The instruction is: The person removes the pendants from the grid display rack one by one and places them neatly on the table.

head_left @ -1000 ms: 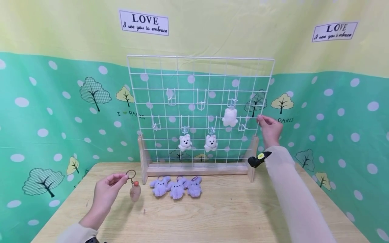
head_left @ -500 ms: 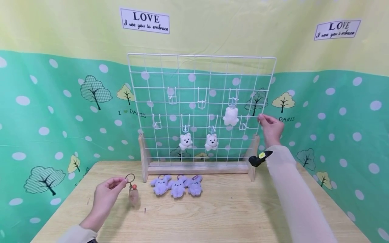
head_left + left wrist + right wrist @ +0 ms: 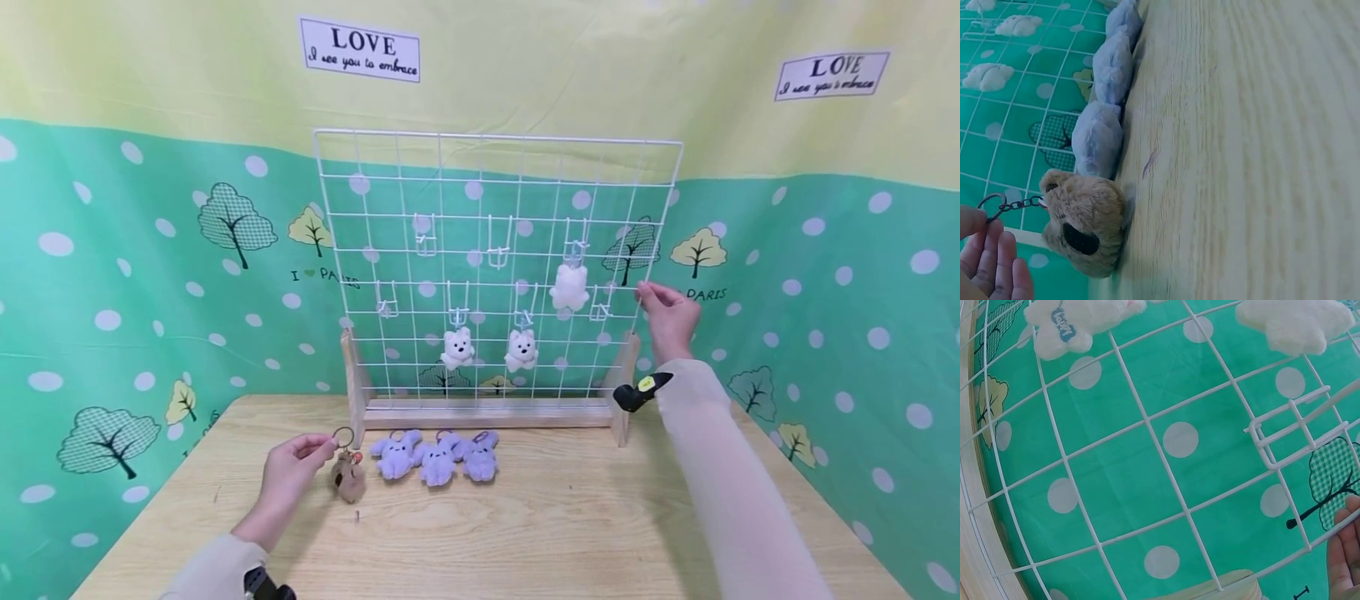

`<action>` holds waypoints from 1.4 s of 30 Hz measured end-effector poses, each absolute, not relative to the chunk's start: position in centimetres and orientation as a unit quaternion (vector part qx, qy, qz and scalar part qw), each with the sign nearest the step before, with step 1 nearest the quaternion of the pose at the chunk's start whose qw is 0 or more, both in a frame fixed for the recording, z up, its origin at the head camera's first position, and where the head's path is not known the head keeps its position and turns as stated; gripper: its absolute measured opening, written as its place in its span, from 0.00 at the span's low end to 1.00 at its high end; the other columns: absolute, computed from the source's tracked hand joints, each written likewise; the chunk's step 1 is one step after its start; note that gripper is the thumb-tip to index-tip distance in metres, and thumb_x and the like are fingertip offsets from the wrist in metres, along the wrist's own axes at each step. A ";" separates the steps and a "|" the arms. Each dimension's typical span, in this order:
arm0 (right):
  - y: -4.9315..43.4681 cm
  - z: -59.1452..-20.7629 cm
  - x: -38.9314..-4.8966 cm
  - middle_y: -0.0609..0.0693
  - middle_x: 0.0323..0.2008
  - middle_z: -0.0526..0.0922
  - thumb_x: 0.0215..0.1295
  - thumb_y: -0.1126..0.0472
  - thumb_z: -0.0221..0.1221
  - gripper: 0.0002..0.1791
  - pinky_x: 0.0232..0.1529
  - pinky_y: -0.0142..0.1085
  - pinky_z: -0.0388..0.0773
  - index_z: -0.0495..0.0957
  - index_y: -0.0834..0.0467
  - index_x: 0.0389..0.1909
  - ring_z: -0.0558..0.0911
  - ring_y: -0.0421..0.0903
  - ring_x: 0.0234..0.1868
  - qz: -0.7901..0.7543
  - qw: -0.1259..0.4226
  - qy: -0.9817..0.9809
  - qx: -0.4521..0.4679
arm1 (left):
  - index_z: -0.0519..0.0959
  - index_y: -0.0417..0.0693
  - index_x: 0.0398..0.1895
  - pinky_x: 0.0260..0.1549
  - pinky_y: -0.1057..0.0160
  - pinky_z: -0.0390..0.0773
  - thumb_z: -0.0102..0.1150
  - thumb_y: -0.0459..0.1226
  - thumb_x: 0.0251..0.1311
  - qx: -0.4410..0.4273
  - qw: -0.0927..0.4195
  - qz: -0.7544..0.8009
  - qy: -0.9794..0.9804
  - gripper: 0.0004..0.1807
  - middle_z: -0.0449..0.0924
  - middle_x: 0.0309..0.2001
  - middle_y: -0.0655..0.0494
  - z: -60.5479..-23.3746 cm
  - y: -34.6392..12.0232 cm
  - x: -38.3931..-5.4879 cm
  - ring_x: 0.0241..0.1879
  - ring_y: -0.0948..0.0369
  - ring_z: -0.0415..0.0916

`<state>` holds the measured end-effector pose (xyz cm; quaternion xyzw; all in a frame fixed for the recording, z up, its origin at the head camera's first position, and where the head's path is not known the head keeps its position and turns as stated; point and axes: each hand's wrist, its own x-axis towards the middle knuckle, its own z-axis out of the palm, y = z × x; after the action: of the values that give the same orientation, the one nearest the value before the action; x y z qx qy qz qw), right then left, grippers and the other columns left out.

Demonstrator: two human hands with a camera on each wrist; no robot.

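Fingers (image 3: 1007, 256) of my left hand (image 3: 288, 473) are closed in a pinch on a metal ring (image 3: 1004, 202); below it, on a short chain (image 3: 1025, 203), hangs the brown toy (image 3: 349, 480), just to the left of three purple toys (image 3: 437, 464) lying in a row on the bench (image 3: 525, 533); whether its underside touches the wood I cannot tell. My right hand (image 3: 670, 318) has its fingers bent around the right edge of the white grid (image 3: 495, 136), above the wooden stand (image 3: 487, 414); three white toys (image 3: 459, 348) hang there from hooks, and four hooks (image 3: 498, 257) are bare.

I judge the step to be guiding the brown toy by its ring while the grid is steadied; to do it well, I should hold only the ring and leave the plush alone; move slowly, since the chain likely lets it swing and twist; give the nearest purple toy room, lest I nudge the row; and grip the grid lightly, because a tug could set the white toys swaying.
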<state>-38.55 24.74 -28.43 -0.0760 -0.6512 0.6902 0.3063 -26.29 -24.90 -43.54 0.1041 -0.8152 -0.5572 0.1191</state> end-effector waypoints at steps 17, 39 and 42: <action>24.8 -28.4 -38.6 0.45 0.38 0.86 0.55 0.51 0.65 0.20 0.56 0.36 0.73 0.82 0.57 0.45 0.83 0.35 0.38 0.681 0.311 -0.658 -0.077 | 0.80 0.33 0.39 0.24 0.71 0.75 0.61 0.34 0.58 0.088 0.145 -0.520 -0.837 0.11 0.83 0.32 0.50 -44.7 -24.1 -29.8 0.29 0.64 0.76; 24.8 -28.8 -38.9 0.45 0.39 0.86 0.57 0.51 0.65 0.17 0.56 0.36 0.73 0.83 0.55 0.45 0.83 0.36 0.39 0.672 0.314 -0.665 -0.085 | 0.81 0.38 0.41 0.30 0.70 0.76 0.60 0.34 0.59 0.008 0.153 -0.445 -0.882 0.09 0.83 0.36 0.48 -41.8 -22.3 -30.6 0.34 0.59 0.78; 24.8 -28.7 -38.9 0.45 0.39 0.86 0.57 0.52 0.65 0.17 0.56 0.35 0.73 0.83 0.55 0.45 0.83 0.35 0.39 0.674 0.313 -0.664 -0.084 | 0.81 0.39 0.41 0.32 0.71 0.77 0.61 0.35 0.60 -0.025 0.164 -0.453 -0.876 0.10 0.83 0.37 0.48 -40.2 -21.0 -30.6 0.36 0.59 0.79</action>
<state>-38.92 24.85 -28.72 -0.0840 -0.6641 0.6736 0.3133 -30.58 -21.05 -40.16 -0.0245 -0.8762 -0.4526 0.1636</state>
